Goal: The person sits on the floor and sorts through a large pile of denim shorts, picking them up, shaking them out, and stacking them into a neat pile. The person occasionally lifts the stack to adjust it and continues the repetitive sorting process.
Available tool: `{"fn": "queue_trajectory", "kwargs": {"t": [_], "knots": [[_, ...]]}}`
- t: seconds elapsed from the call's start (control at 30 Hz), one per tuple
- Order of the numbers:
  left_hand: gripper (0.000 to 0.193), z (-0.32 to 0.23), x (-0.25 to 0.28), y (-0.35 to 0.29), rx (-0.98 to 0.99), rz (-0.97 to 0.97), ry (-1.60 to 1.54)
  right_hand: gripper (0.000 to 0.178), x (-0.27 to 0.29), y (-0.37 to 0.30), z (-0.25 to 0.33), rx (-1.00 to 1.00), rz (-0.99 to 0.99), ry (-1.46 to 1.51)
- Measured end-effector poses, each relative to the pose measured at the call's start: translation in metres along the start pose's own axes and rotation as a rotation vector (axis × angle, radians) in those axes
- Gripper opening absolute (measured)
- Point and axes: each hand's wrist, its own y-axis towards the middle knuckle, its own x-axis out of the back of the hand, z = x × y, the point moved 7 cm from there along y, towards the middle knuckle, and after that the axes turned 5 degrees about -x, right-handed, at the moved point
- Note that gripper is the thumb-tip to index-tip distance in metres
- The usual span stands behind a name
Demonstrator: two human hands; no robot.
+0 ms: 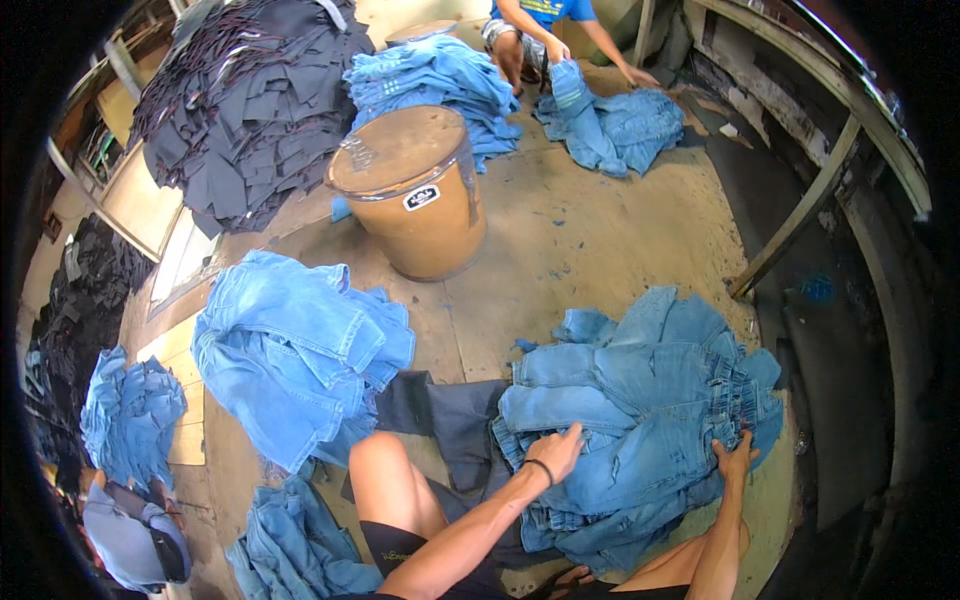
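Note:
A pile of blue denim shorts [610, 480] lies in front of me and to the right, with elastic waistbands turned to the right. The top denim shorts [660, 400] are spread flat. My left hand [555, 455], with a dark band at the wrist, rests on their middle with its fingers curled in. What the left fingers hold, if anything, I cannot make out. At the right end, my right hand [736, 455] grips the elastic waistband [727, 405] of the top shorts. Its fingertips are partly hidden by the cloth.
Lighter denim garments [300, 345] are heaped to my left, with more denim [300, 540] below. A brown drum [425, 200] stands ahead, near stacked denim [430, 85] and a dark cloth mound [240, 110]. Another person [545, 20] handles denim [620, 125] at the back. A wooden railing [800, 205] runs along the right.

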Motion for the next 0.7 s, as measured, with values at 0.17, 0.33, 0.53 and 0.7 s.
{"fn": "queue_trajectory", "kwargs": {"t": [0.17, 0.33, 0.53, 0.7], "knots": [[0.036, 0.025, 0.116, -0.076, -0.165, 0.029, -0.149, 0.084, 0.013, -0.025, 0.021, -0.074, 0.002, 0.019], [0.022, 0.214, 0.270, -0.300, 0.095, -1.503, -0.189, 0.070, 0.015, -0.087, 0.105, 0.146, -0.227, -0.199], [0.037, 0.567, 0.124, -0.402, 0.930, -1.564, -0.795, 0.061, -0.057, -0.133, 0.167, 0.381, -0.160, -0.027], [0.042, 0.627, 0.074, -0.328, 1.020, -1.156, -0.691, 0.060, -0.078, -0.135, 0.154, 0.527, -0.297, -0.118]]}}
